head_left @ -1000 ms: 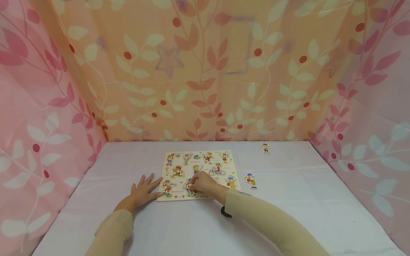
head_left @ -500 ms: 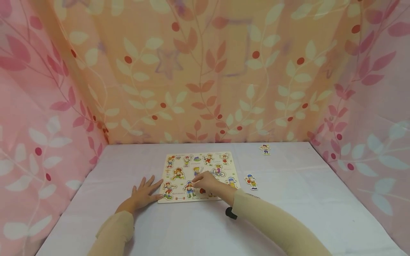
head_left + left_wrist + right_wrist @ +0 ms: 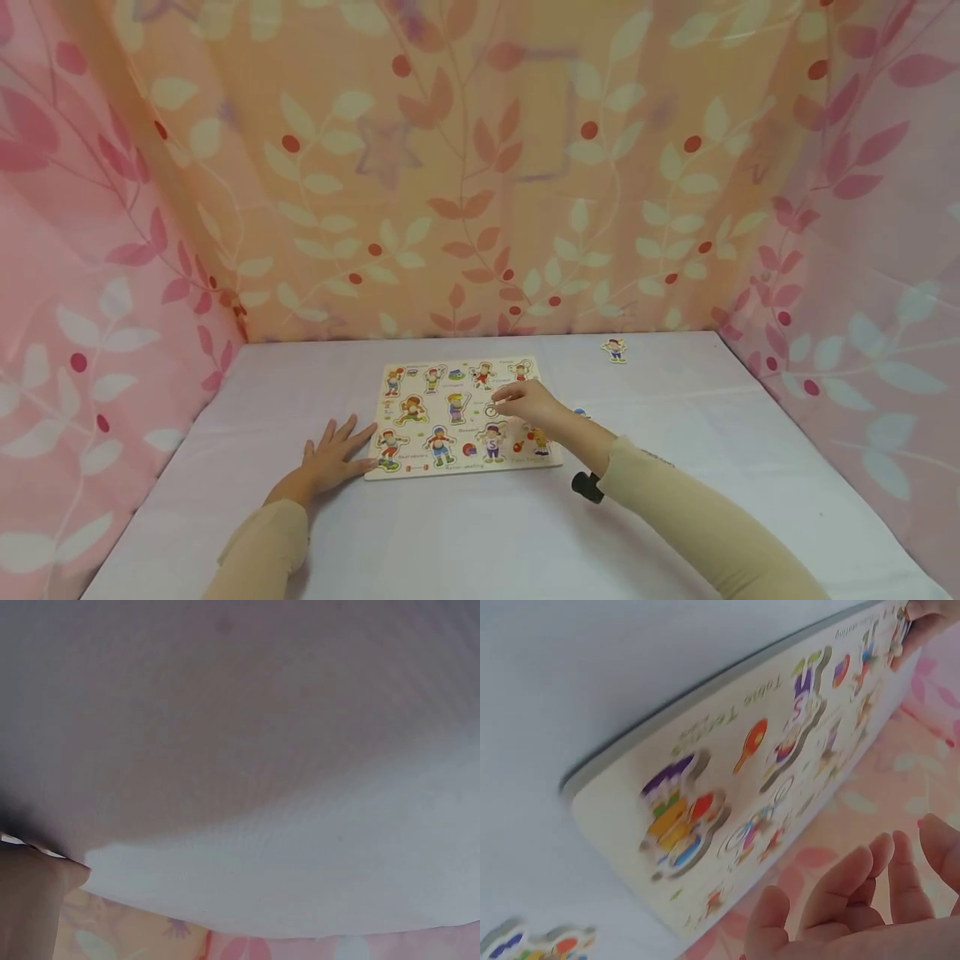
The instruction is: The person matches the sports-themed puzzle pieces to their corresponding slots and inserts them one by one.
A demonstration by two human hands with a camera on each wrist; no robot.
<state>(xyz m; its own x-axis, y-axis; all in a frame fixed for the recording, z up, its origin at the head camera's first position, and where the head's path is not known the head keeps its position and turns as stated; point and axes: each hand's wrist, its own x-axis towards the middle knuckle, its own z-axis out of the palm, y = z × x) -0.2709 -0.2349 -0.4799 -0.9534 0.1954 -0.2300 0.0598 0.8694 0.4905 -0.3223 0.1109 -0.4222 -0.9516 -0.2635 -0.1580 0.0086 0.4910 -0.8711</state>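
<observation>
A flat wooden puzzle board (image 3: pixel 480 471) with cut-out sports figures lies at the middle of the table. My left hand (image 3: pixel 333 457) rests with spread fingers at its left edge, thumb tip and fingertips right at the rim. Above the board's right part is my right hand (image 3: pixel 528 404), fingers loosely bent; the right wrist view shows nothing between them. A roller-skater figure (image 3: pixel 440 447) sits at the board's front. A blue-capped puzzle piece (image 3: pixel 582 413) lies right of the board, mostly hidden by my right wrist. The left wrist view shows mainly white cloth and part of the hand.
Another loose puzzle piece (image 3: pixel 617 351), a figure with a red cap, lies near the back right of the white-covered table (image 3: pixel 420 542). Floral cloth walls (image 3: pixel 480 167) enclose the table at the back and both sides. A black device (image 3: pixel 587 487) hangs under my right wrist.
My right hand has let go of the roller-skater piece and moved right and back over the board, uncovering the front figures. My left hand has stayed at the edge.
</observation>
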